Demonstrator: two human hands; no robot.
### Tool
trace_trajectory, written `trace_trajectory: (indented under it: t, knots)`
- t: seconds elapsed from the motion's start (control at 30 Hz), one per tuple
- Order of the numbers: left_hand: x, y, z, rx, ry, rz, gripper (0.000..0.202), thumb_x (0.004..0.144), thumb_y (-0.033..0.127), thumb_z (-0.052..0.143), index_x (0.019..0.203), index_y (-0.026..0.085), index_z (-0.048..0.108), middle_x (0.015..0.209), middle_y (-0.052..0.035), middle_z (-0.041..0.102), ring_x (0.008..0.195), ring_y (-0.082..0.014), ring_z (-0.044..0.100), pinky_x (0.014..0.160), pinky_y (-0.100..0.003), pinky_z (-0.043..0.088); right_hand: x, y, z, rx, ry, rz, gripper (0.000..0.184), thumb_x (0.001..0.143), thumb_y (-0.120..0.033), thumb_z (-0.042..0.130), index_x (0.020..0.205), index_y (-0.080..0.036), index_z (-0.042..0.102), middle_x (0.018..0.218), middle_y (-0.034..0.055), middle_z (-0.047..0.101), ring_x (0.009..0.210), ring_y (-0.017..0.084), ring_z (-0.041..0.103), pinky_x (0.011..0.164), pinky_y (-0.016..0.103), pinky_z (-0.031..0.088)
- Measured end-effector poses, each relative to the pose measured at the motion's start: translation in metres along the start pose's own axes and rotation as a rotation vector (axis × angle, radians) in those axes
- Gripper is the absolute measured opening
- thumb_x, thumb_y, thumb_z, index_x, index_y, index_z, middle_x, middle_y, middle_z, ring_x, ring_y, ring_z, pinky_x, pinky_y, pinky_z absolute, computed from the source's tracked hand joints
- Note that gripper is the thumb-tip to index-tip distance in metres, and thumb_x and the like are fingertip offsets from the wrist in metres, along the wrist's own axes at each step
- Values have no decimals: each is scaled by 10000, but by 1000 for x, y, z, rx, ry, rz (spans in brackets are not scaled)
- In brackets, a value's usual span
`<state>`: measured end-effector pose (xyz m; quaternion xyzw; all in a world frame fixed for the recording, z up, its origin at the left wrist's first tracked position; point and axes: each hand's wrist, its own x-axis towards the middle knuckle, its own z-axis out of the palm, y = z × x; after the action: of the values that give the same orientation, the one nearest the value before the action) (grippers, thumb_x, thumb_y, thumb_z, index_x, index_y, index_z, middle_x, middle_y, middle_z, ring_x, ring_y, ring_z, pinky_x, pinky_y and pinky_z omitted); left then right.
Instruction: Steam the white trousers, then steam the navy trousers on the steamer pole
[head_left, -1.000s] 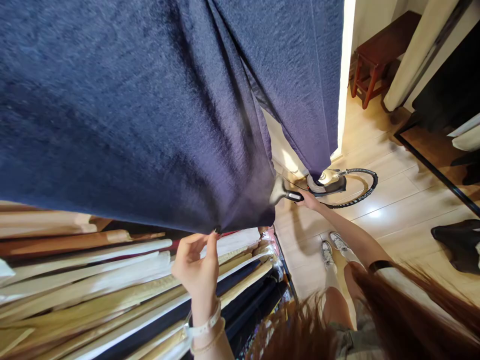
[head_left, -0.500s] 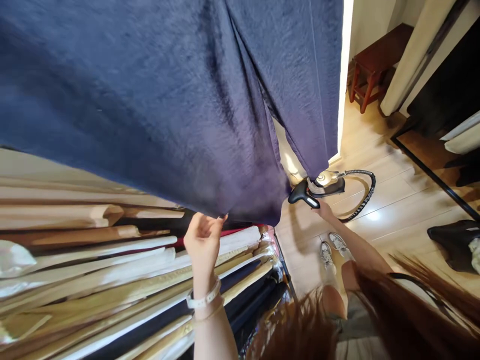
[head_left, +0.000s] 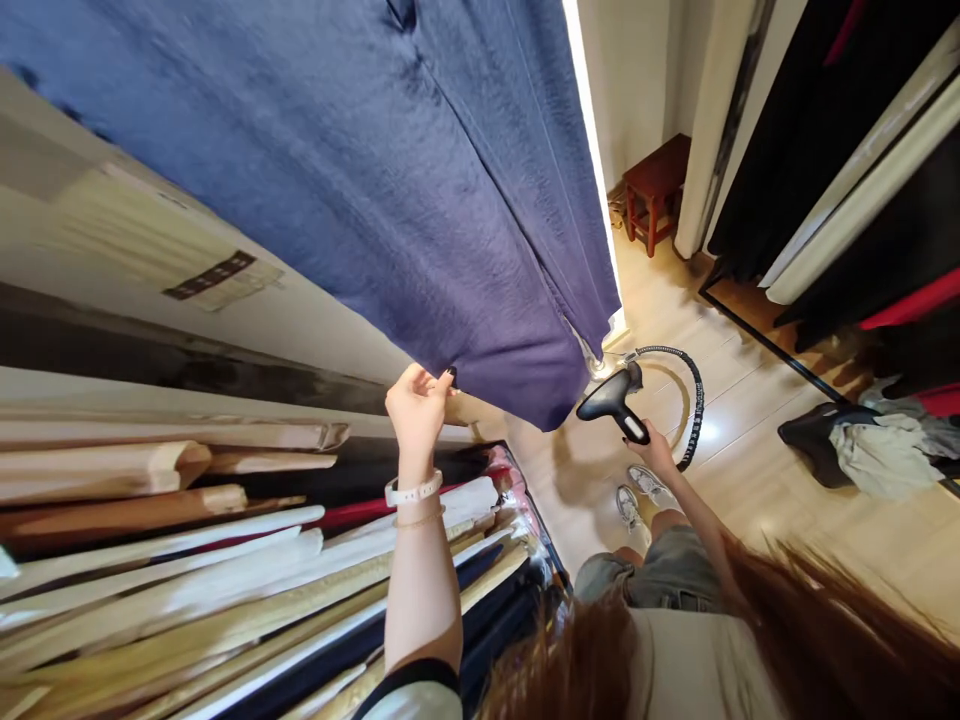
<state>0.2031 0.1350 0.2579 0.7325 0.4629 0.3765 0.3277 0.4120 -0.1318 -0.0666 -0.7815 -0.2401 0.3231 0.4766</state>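
A large dark blue fabric (head_left: pixel 420 190) hangs down in front of me and fills the upper middle of the view. My left hand (head_left: pixel 416 405) pinches its lower hem and holds it out, a white band on the wrist. My right hand (head_left: pixel 656 450) grips the handle of a black steamer head (head_left: pixel 611 395), which sits just right of the fabric's bottom corner. The steamer's ribbed black hose (head_left: pixel 694 400) loops over the wooden floor behind it.
Stacked fabric rolls (head_left: pixel 187 560) in cream, tan, white and dark blue lie at the lower left. A small red-brown stool (head_left: pixel 652 190) stands at the back. Dark garments hang at the right, and a dark bag with pale cloth (head_left: pixel 862 445) rests on the floor.
The view has swung up and left. The steamer head has come away from the fabric's lower edge and now sits to its right. My left hand has risen with the hem.
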Motion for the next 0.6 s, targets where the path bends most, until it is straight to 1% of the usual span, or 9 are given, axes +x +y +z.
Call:
trace_trajectory:
  t: [0.1,0.2,0.23,0.27,0.33,0.4,0.47,0.53,0.6]
  knots:
    - [7,13,4,-149,-45,-14,323,664,384,763,854,170,615,807,8,634,600,-74,578,597,-202,582,-3,-25,6,47,-54,-94,384,696,-484,707,976,-246,598,796,-16,688,762,213,647,698,291,467]
    - [12,27,5,-218,-97,-95,360,665,443,769,820,175,587,664,51,510,531,-62,487,563,-228,588,-2,-44,14,62,-82,-147,354,699,-448,711,977,-248,619,795,-19,693,776,216,653,715,296,481]
    - [13,29,5,-211,-109,-101,371,667,466,767,808,174,588,643,54,487,531,-65,475,558,-230,584,-2,-50,16,68,-82,-164,354,698,-437,714,986,-250,626,815,-16,702,789,218,655,724,301,487]
    - [14,31,3,-182,-111,-89,378,672,486,761,808,170,603,649,46,498,550,-73,485,556,-226,579,-1,-56,18,76,-79,-183,360,696,-428,717,999,-252,633,836,-12,709,801,220,656,732,305,492]
    - [14,30,-1,-72,-77,-25,382,682,507,748,804,162,641,695,16,554,614,-93,527,549,-206,553,0,-67,22,98,-85,-223,377,690,-407,721,1022,-246,637,866,-5,714,816,221,655,746,313,496]
    - [14,27,-6,48,0,57,353,688,494,743,755,161,644,698,5,573,655,-108,554,559,-194,524,1,-78,26,114,-112,-255,376,694,-390,720,1025,-234,634,866,-5,709,815,217,654,746,312,494]
    - [13,24,-12,129,85,136,303,686,444,747,729,167,633,686,8,582,672,-114,573,607,-200,513,4,-89,32,119,-149,-273,357,699,-380,721,1008,-226,632,854,-11,703,802,211,653,738,305,490]
    - [12,24,-17,142,127,185,267,704,418,732,760,172,644,705,7,614,691,-120,596,662,-215,512,8,-102,39,116,-178,-293,342,699,-370,725,995,-225,634,848,-18,700,793,204,649,734,297,487]
    - [11,27,-22,114,129,203,268,737,432,704,798,175,660,735,2,643,707,-125,616,684,-222,506,13,-116,48,100,-201,-318,347,686,-356,736,992,-225,639,847,-19,699,795,202,645,734,289,480]
